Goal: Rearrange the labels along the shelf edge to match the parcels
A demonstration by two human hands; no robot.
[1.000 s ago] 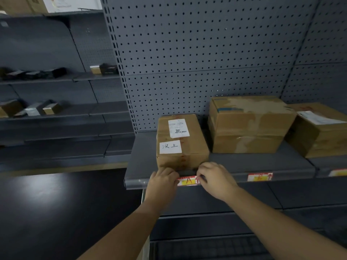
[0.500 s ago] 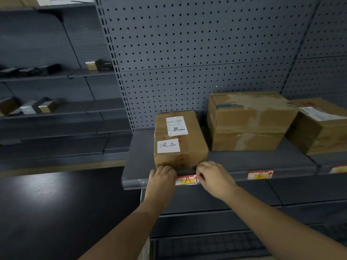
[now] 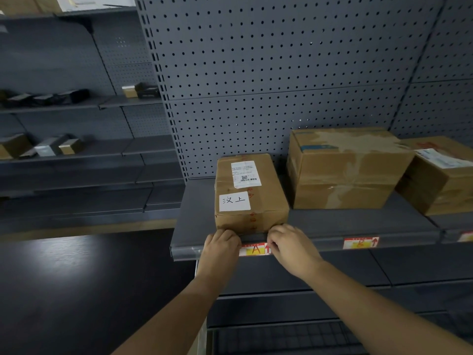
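Pinching the two ends of the "A" label point(image 3: 254, 249) on the shelf edge point(image 3: 320, 245), the left hand point(image 3: 222, 248) and right hand point(image 3: 291, 248) stayed where they were before, under the small parcel point(image 3: 249, 193); only the camera view shifted slightly.

A dark grey perforated back panel point(image 3: 281, 73) rises behind the near shelving, with slotted uprights point(image 3: 163, 103) at its left edge. To the left, a second run of grey shelves point(image 3: 76, 149) carries a few small boxes point(image 3: 69, 146) and dark items, blurred. The glossy dark floor point(image 3: 64, 278) reflects a soft patch of overhead light.
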